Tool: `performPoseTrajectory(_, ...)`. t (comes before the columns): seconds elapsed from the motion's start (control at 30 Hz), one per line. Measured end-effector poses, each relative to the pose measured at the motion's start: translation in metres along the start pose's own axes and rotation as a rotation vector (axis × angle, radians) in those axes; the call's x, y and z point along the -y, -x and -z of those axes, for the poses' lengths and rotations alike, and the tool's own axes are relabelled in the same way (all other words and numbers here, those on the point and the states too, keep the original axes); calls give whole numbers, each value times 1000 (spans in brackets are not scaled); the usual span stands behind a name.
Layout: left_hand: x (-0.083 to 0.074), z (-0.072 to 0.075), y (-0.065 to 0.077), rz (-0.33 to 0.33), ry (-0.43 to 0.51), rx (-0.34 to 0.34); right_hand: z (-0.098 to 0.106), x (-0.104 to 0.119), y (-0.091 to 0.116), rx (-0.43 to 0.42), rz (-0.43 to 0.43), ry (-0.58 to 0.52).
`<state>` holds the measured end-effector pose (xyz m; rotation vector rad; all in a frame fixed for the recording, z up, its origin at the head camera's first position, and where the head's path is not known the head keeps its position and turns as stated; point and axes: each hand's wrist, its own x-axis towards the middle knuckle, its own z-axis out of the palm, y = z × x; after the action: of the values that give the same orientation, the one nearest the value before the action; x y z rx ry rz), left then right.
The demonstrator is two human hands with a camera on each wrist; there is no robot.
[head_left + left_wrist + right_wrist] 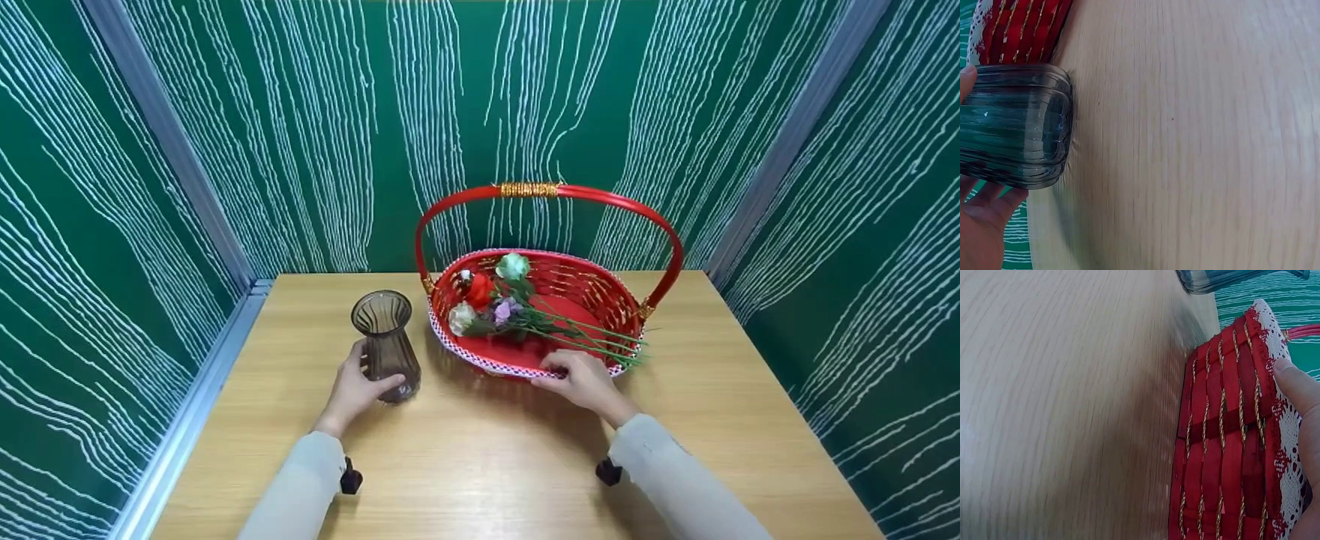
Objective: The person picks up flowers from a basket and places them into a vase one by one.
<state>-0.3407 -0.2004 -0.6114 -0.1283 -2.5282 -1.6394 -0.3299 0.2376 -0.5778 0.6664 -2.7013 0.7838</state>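
Observation:
My left hand holds a smoky ribbed glass vase, its thumb across the near side and its fingers around the left. The vase is upright on the table, with its flared mouth up. My right hand pinches the near rim of a red woven basket, the thumb outside on the white lace trim and the fingers over the inner side. Inside the basket lie a red flower, a white flower, a purple flower and a pale green flower, their green stems pointing right.
The basket's tall red handle with gold wrapping arches above it. Both stand on a light wooden table. Green panels with white lines enclose the back and sides, joined by grey metal posts.

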Motion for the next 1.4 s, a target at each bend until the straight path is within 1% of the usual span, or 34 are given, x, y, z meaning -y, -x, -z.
performPoseTrajectory(0.23,-5,-7,6,-7,-8,38,1,-1,0,9,-13,2)
performPoseTrajectory(0.5,-11,-14,16,-35,0,78,0,-2,-1,13,-15,0)
performPoseTrajectory(0.73,-17,-21,25,-68,27,142,0,-1,-1,21,-29,-16)
performPoseTrajectory(0.93,-23,-30,31,-97,35,185,-2,-2,0,-1,4,0)
performPoseTrajectory(1.2,-33,-44,42,-147,78,281,-2,-3,-2,-13,16,7)
performPoseTrajectory(1.4,-40,-54,49,-140,99,326,-1,-2,-1,-2,9,4)
